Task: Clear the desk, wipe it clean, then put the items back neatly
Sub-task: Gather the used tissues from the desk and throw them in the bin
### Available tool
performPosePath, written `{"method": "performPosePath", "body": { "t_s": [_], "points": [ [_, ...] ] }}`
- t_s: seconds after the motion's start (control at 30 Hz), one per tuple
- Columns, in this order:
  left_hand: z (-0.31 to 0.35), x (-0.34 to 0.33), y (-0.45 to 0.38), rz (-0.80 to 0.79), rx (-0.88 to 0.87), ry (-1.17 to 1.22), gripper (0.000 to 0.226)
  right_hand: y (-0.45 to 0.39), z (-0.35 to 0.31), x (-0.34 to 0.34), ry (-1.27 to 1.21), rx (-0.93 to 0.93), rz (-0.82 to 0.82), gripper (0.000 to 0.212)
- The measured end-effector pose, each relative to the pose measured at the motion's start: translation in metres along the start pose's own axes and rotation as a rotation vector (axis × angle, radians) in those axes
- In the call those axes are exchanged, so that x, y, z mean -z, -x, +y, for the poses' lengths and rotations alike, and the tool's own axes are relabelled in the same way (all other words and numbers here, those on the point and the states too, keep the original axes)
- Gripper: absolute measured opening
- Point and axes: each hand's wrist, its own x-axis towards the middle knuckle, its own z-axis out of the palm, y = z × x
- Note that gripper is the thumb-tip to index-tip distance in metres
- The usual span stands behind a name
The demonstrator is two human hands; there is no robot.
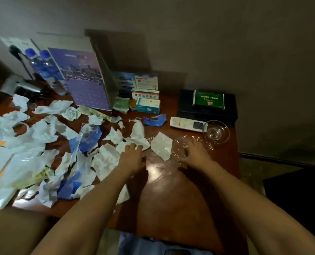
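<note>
Here, both arms outstretched, left hand [132,155] fingers spread on white tissue [134,140], right hand [195,153] splayed flat on clear plastic wrap [180,144]

2 bare forearms, no sleeves, watch or rings showing on the left hand [132,157] or right hand [196,153]; light blue clothing shows below the worktop's near edge.

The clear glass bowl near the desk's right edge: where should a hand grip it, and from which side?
Grip the clear glass bowl by its near rim, coming from above and the front. It stands upright, mouth open, and the white remote control lies close against its left.
</note>
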Motion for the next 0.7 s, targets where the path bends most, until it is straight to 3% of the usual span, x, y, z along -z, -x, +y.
{"method": "performPosePath", "body": {
  "t_s": [0.17,0.33,0.53,0.7],
  "points": [
    [-0.022,0.006,-0.045,0.053,-0.041,-0.005,0.067,-0.023,-0.015,-0.019,0.038,-0.122,-0.064,0.117],
    [-0.042,0.007,-0.075,-0.062,-0.07,0.003,0.081,-0.044,-0.023,-0.036,0.018,-0.273,-0.04,0.124],
    [-0.051,-0.001,-0.097,-0.141,-0.12,0.097,0.08,-0.048,-0.022,-0.046,-0.103,-0.368,0.074,0.097],
    [-0.05,-0.01,-0.106,-0.088,-0.165,0.068,0.063,-0.052,-0.02,-0.05,-0.188,-0.44,0.153,0.036]
  ]
}}
